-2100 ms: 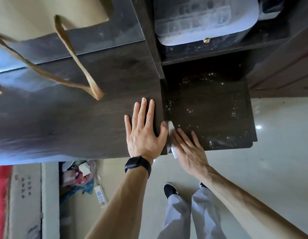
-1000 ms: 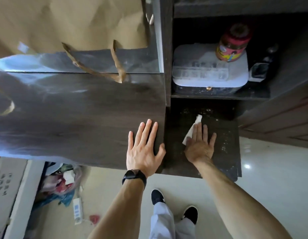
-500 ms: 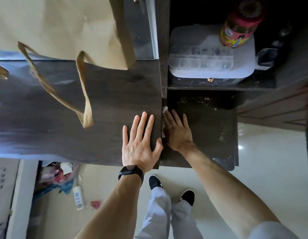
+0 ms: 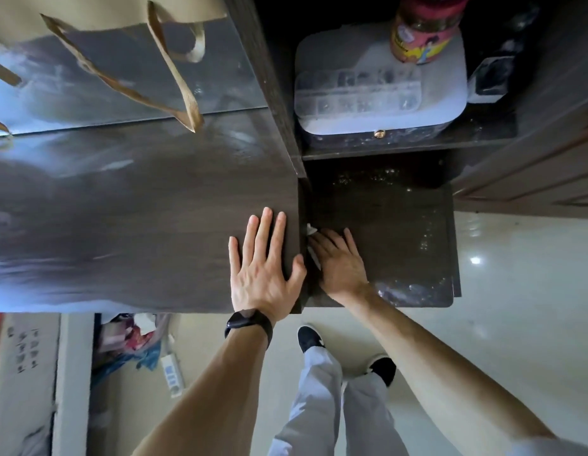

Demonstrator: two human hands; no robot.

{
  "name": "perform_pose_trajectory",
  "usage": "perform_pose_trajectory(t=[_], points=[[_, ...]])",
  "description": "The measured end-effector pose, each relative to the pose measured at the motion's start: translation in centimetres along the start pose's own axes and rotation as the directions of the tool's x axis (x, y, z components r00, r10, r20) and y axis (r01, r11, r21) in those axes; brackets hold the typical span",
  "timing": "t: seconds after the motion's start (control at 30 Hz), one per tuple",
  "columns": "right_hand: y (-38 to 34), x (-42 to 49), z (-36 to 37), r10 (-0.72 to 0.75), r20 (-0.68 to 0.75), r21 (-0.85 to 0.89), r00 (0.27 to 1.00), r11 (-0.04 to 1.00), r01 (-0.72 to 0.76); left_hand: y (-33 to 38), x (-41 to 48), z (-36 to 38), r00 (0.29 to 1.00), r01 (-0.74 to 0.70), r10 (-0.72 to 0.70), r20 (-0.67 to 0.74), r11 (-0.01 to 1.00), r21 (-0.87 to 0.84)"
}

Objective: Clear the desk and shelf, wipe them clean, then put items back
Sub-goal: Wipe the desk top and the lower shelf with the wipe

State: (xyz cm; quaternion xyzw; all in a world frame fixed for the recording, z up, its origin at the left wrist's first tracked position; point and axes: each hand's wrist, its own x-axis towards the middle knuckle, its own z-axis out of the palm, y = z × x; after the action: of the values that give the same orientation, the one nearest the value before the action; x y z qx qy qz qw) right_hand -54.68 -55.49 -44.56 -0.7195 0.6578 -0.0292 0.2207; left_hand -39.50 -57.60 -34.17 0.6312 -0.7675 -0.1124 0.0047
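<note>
My left hand lies flat, fingers spread, on the dark wooden desk top near its right front corner. Just right of it, my right hand presses a white wipe onto the lower dark shelf, against the shelf's left wall. Only a small edge of the wipe shows past my fingers. Pale dust specks dot the shelf's back and right side. On the shelf above stand a white box with a clear compartment case on top and a red-lidded jar.
A tan paper bag with ribbon handles stands at the back of the desk. Beneath the desk lie a power strip and crumpled bags. My feet stand on the pale tiled floor.
My right hand slid the wipe from the middle of the lower shelf to its left edge, then slightly toward the front. My left hand stayed planted on the desk.
</note>
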Motion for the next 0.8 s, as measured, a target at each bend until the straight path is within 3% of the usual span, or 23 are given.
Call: perform_pose_trajectory(t=[0.2,0.43,0.57,0.7,0.8], points=[[-0.1,-3.5,0.8,-0.059,0.127,-0.083,0.99,0.994,0.07,-0.1,0.0,0.0,1.0,0.003,-0.003,0.004,1.0,-0.002],[-0.4,5.3,-0.4,0.152,0.099,-0.059,0.983,0.988,-0.146,0.0,0.0,0.2,1.0,0.004,-0.004,-0.022,1.0,-0.012],[-2.0,-0.6,2.2,0.112,0.093,-0.071,0.989,0.992,-0.105,-0.1,-0.1,0.0,1.0,-0.002,0.002,-0.008,1.0,-0.014],[-3.2,-9.4,4.4,0.006,0.042,0.034,0.999,0.999,-0.008,-0.1,0.0,-0.1,1.0,0.002,-0.002,0.01,1.0,-0.009],[-2.4,-11.1,4.8,-0.033,0.028,0.047,0.999,0.998,0.031,0.0,-0.1,0.0,1.0,0.009,-0.009,0.006,1.0,-0.012]])
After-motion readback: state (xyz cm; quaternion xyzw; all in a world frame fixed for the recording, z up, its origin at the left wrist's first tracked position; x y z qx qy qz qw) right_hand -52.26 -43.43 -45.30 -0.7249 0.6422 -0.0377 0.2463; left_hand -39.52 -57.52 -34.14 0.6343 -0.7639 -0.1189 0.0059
